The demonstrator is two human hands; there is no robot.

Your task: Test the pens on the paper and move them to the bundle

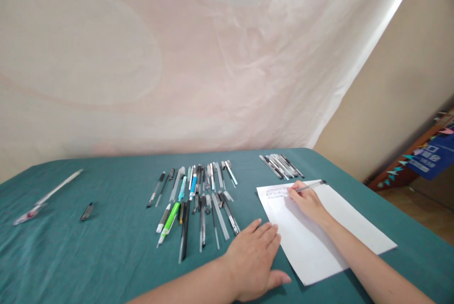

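My right hand [307, 200] grips a pen [314, 186] with a dark end, its tip hidden behind the fingers. That hand rests on the upper part of a white sheet of paper [319, 252], beside a few short lines of dark handwriting [275, 193]. Flat on the cloth at the paper's left edge lies my left hand [253, 256], fingers stretched out and thumb apart, holding nothing. Just beyond its fingers are several pens and pen parts in two rows, among them a green pen [169, 222] and a blue and white pen [193, 183].
A green cloth [120, 256] covers the table. Behind the paper lies a bundle of pens [282, 166]. To the left are a small dark cap-like piece [86, 211] and a long clear wrapper [49, 197]. A pale curtain [198, 58] hangs along the back edge.
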